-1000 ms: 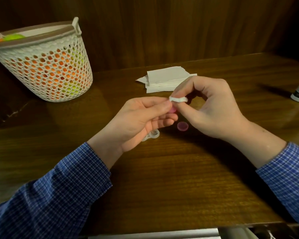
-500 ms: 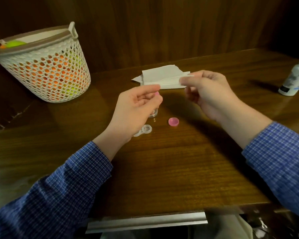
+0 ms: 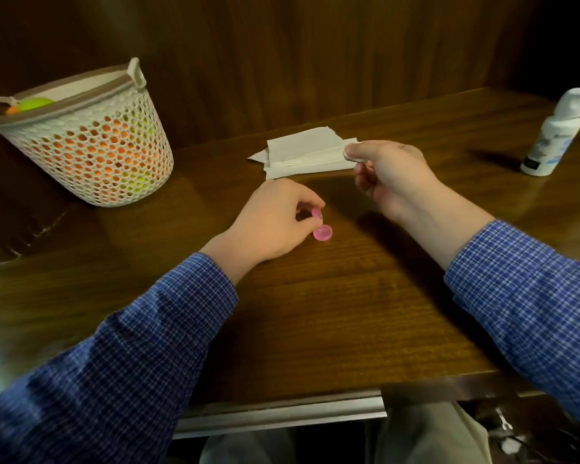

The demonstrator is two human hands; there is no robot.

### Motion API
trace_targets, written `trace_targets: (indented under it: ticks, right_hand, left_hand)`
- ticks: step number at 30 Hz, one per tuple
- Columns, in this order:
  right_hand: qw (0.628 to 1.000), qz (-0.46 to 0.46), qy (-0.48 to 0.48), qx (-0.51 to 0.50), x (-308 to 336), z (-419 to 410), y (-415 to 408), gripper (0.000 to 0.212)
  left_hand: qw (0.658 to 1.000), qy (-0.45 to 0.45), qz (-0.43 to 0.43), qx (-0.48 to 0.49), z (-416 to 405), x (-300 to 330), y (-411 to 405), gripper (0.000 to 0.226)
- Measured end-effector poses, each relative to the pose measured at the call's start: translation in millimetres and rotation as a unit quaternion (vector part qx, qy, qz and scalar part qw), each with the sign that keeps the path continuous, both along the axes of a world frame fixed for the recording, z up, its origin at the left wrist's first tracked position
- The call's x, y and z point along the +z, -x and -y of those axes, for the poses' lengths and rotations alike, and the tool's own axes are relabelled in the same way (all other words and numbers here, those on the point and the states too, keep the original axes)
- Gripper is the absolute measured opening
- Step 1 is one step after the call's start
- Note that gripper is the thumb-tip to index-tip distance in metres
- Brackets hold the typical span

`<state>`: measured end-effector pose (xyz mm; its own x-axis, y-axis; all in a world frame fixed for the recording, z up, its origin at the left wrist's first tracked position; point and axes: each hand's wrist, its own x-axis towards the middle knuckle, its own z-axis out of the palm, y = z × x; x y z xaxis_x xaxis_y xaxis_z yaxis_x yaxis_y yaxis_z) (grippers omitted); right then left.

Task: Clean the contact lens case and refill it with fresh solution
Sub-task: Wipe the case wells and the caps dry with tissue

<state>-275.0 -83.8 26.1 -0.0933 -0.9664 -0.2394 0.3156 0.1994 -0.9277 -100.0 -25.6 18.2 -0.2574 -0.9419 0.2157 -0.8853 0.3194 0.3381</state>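
Observation:
My left hand (image 3: 275, 222) pinches a small pink cap (image 3: 316, 214) low over the wooden table (image 3: 332, 316). A second pink cap (image 3: 322, 233) lies open side up on the table, right beside that hand. The clear lens case body is hidden behind my left hand. My right hand (image 3: 387, 175) is raised near the stack of white tissues (image 3: 302, 152) and pinches a small wad of tissue (image 3: 350, 155) between thumb and forefinger. A white solution bottle (image 3: 554, 135) stands at the far right of the table.
A white perforated basket (image 3: 87, 142) with orange and green items stands at the back left. A dark wood wall rises behind the table. The table's front edge and a metal drawer lip (image 3: 282, 413) run below my sleeves.
My left hand has lowered with its pink cap to the table beside the other cap, covering the clear case. My right hand has drawn away to the right, toward the tissues, still pinching the wad.

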Motion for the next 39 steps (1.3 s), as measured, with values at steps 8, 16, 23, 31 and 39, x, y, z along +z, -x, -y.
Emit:
trace_targets:
  ticks: [8,16,23,31,39]
  right_hand:
    - [1.000,-0.013,0.003,0.001,0.1,-2.2,-1.9,0.037]
    - [0.998,0.005,0.006,0.055,0.8,-4.0,-0.4,0.043]
    - [0.973,-0.105,0.108,0.176,3.2,-26.9,-14.2,0.010]
    - [0.816,-0.401,0.347,0.231,-16.0,-53.7,-41.1,0.004]
    - [0.756,-0.447,0.354,0.322,-16.0,-56.2,-39.9,0.008]
  left_hand:
    - [1.000,-0.025,0.009,0.001,6.3,-1.0,1.4,0.021]
    - [0.996,0.064,0.054,0.026,-8.4,20.8,-9.3,0.031]
    - [0.998,-0.016,-0.013,0.054,-58.0,15.0,-77.3,0.042]
    - [0.996,-0.066,-0.057,0.020,-53.5,-13.6,-88.2,0.039]
    - [0.993,-0.059,-0.103,-0.018,-47.0,-20.8,-93.0,0.025]
